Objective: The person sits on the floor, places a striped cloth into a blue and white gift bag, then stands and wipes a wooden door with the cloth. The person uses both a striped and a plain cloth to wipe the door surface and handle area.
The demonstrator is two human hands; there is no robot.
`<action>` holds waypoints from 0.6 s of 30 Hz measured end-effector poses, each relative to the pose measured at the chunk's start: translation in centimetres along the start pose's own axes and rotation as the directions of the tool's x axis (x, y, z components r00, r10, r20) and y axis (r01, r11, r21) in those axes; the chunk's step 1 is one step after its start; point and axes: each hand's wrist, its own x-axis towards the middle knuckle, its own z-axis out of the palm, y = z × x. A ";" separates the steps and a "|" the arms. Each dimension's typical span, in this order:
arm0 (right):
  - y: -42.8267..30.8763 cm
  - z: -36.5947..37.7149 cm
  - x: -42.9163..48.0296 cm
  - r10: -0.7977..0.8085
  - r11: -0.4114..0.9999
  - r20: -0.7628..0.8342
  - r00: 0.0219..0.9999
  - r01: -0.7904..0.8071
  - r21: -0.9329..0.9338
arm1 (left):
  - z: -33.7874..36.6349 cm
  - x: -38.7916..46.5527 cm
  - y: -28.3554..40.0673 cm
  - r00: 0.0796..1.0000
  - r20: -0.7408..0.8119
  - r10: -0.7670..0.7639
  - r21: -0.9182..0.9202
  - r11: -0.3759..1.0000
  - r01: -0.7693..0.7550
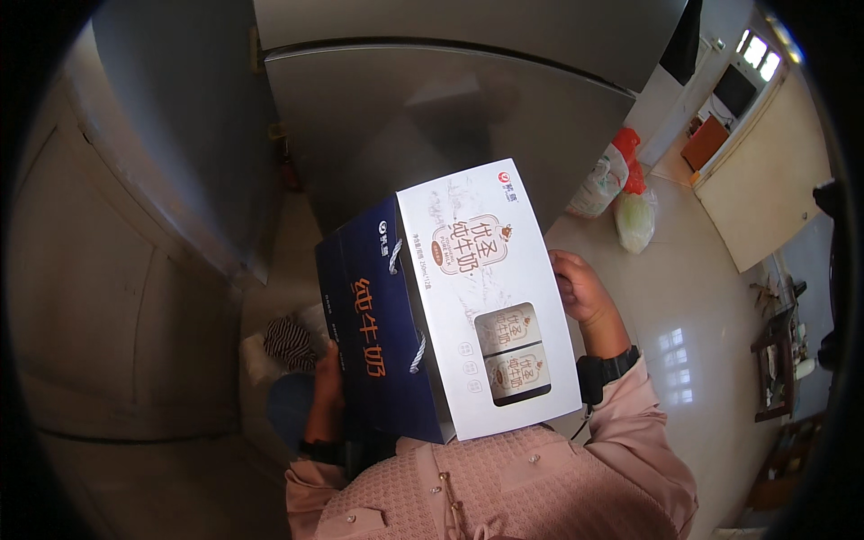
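A blue and white cardboard carton of pure milk is held up in front of my body, its long side tilted in the view. Through a cut-out window in its white face, milk packs show. A rope handle lies against the dark blue face. My right hand grips the carton's right edge, the fingers partly hidden behind it. At the left, my left hand supports the blue side, with most of its fingers out of sight.
Close ahead stands a grey refrigerator. On the tiled floor to the right sit plastic bags, one holding something pale green. A striped cloth item lies at the left, near a door. Another door stands open at the right.
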 end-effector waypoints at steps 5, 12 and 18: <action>0.0 0.1 0.0 0.015 1.000 -0.010 1.000 -0.015 -0.001 | 0.4 -0.4 0.1 0.999 -0.017 0.032 -0.012 0.999 -0.033; -0.1 0.3 0.0 0.008 1.000 -0.029 1.000 -0.008 0.006 | 0.3 -0.5 -0.2 0.999 -0.030 0.034 -0.035 0.999 -0.035; 0.0 0.3 0.1 -0.003 1.000 -0.046 0.999 0.002 -0.026 | 0.0 -0.1 -0.5 0.999 -0.043 0.013 -0.019 1.000 -0.014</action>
